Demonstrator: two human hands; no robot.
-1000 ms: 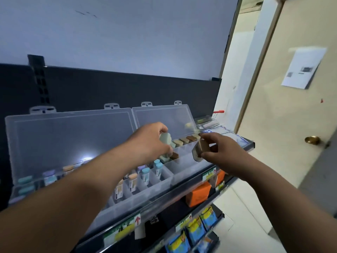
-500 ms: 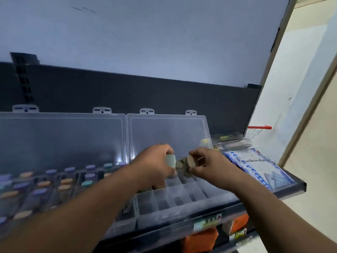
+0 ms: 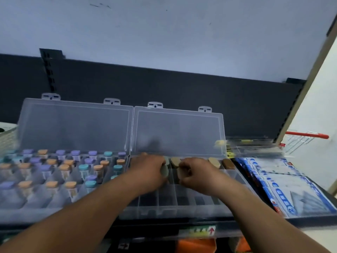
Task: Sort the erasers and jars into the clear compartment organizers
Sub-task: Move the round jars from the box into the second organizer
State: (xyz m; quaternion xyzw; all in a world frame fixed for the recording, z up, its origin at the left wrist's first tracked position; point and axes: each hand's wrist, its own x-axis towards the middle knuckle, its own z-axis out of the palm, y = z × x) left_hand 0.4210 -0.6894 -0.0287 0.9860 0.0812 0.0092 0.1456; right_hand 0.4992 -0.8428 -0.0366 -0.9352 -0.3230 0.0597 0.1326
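Two clear compartment organizers stand open on a shelf. The left organizer (image 3: 76, 123) holds several small jars (image 3: 85, 168) with purple, orange and teal caps. The right organizer (image 3: 182, 203) has erasers in its back row, among them a beige eraser (image 3: 213, 162) and a brown eraser (image 3: 228, 163). My left hand (image 3: 148, 169) is low over the right organizer's middle compartments and pinches a pale green eraser (image 3: 164, 172). Just to its right, my right hand (image 3: 196, 173) grips a tan eraser (image 3: 180, 174). The front compartments look empty.
Blue-and-white packaged goods (image 3: 280, 187) lie on the shelf to the right of the organizers. A red-handled wire basket (image 3: 306, 136) sits at the far right. A dark back panel (image 3: 164, 84) rises behind the lids. Orange packages (image 3: 196, 244) hang on the shelf below.
The view has swung left and down over the organizers. Both hands have dropped from above the right organizer into its middle compartments, each still holding its eraser.
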